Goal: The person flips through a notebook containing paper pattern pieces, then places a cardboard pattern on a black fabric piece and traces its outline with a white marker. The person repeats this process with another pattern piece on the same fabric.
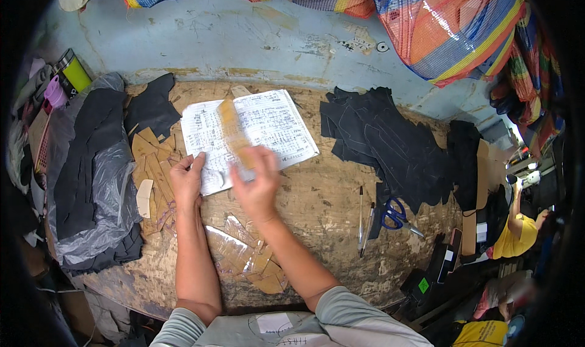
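Worn workbench [329,194]: left hand [186,179] flat on notebook [274,124], right hand [256,182] gripping cardboard strip [234,133] (blurred).

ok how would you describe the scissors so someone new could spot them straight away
Start at the worn wooden worktable and go to its right side, below the heap of black cut pieces. The scissors lie flat there, just right of two pens. Their bright blue handles set them apart from everything dark around them.
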`<state>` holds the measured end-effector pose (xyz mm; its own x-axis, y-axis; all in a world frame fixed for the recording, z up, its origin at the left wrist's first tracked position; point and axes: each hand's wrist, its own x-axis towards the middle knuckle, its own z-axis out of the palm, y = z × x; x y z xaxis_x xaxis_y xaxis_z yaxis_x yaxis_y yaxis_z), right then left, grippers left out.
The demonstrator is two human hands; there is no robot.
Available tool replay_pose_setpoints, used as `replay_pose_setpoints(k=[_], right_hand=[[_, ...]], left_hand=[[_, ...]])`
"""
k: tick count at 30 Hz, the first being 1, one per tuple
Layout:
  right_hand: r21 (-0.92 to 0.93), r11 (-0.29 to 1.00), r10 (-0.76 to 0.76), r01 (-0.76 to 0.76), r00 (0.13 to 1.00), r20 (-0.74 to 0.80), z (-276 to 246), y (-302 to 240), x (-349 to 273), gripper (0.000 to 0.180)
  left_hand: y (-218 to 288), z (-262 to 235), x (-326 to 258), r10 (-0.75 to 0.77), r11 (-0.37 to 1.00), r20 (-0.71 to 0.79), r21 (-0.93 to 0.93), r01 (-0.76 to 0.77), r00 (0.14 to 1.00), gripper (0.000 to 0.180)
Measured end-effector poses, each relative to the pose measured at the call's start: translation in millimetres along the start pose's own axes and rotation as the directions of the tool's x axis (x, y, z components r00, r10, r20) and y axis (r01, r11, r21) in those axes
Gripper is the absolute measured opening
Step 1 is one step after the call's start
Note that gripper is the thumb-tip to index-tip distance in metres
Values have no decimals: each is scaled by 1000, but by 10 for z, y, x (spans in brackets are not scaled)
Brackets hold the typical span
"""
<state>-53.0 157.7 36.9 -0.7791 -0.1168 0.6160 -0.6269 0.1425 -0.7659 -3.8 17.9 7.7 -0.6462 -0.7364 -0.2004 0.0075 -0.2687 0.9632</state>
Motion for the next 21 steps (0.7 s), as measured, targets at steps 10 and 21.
replay_pose_setpoints(k=[10,21], right_hand=[[-640,710,273,-296,952,-137,-490,550,203,81],[-310,914,211,-263,958,-192,-458,578,237,60]], left_hand=[[28,74,-48,170,984,-10,55,-169,985,65],[-22,-6,-4,52,992,73,112,-60,996,33]])
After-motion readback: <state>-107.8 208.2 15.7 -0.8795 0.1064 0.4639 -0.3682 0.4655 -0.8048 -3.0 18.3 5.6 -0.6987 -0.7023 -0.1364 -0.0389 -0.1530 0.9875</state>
